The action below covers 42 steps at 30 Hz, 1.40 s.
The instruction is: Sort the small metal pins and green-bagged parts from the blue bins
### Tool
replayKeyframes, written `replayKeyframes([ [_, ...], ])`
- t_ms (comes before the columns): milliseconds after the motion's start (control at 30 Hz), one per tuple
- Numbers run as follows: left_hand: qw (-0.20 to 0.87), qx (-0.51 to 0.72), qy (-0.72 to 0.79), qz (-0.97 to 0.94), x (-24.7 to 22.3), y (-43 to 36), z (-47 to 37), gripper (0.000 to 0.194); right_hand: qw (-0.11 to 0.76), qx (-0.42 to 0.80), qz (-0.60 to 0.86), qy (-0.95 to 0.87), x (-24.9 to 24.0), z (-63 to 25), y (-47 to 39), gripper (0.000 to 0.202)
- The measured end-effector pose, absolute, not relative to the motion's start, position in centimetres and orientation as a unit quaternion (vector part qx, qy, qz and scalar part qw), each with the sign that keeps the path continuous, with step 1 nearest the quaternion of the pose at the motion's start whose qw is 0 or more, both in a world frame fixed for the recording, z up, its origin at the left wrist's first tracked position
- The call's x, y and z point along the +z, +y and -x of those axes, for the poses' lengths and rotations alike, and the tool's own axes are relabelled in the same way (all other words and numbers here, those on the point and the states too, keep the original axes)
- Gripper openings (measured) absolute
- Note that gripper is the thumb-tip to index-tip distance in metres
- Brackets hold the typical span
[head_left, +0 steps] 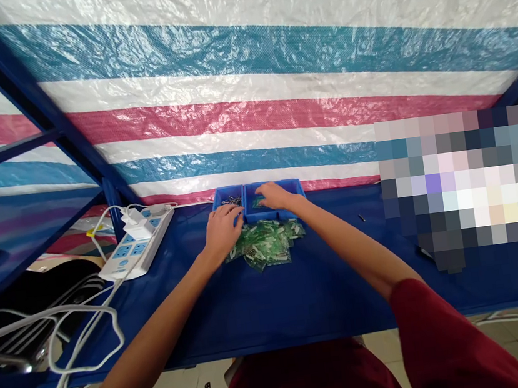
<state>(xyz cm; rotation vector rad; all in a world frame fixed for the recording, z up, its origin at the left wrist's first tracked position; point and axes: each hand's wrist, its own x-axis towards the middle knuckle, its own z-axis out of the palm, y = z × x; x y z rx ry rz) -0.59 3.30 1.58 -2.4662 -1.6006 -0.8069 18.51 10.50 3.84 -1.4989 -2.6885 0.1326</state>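
Two blue plastic bins stand side by side against the back of the table. In the left bin [216, 200] lie several small metal pins or screws [231, 202]. The right bin [296, 187] holds some green pieces [257, 202], partly covered. My left hand [223, 226] rests at the front of the left bin, fingers stretched forward and thumb apart, with nothing visible in it. Over the right bin, my right hand [277, 195] reaches in with fingers bent and apart, close to the green pieces. A pile of small green-tinted clear packets [267, 243] lies before the bins, beside my left hand.
A white power strip [125, 261] with a plugged-in charger [137, 224] and loose white cables [114, 325] sits at left. A small dark pin [361, 218] lies on the blue table [278, 311]. Striped sheeting [245, 82] hangs behind. The right side is blurred out.
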Motion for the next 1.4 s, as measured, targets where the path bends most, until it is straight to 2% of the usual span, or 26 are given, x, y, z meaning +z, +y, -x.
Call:
replayKeyframes([
  [200, 0.075, -0.290, -0.545, 0.783, 0.4, 3.7, 2.7, 0.029, -0.044, 0.052, 0.506, -0.860, 3.1, -15.6, 12.4, 0.030],
  [400, 0.089, -0.269, -0.558, 0.780, -0.3, 3.9, 2.6, 0.028, -0.040, 0.031, 0.504, -0.862, 3.6, -14.5, 11.9, 0.029],
  [667, 0.082, -0.259, -0.558, 0.784, -0.5, 3.8, 2.6, 0.028, 0.038, -0.008, 0.514, -0.857, 5.6, -15.5, 10.0, 0.032],
  [833, 0.074, -0.263, -0.552, 0.788, -0.5, 3.8, 2.6, 0.028, 0.186, -0.020, 0.479, -0.858, 5.1, -17.5, 4.9, 0.042],
  [1033, 0.068, -0.247, -0.543, 0.800, -0.8, 4.0, 2.7, 0.027, 0.205, -0.021, 0.425, -0.882, 1.0, -20.4, 0.1, 0.043],
  [1200, 0.068, -0.244, -0.523, 0.814, -1.3, 4.5, 3.2, 0.024, 0.271, -0.019, 0.445, -0.853, -0.4, -22.6, -0.5, 0.044],
  [1400, 0.077, -0.250, -0.500, 0.826, -1.8, 5.2, 3.7, 0.020, 0.250, 0.026, 0.432, -0.866, -1.0, -22.3, -0.6, 0.034],
])
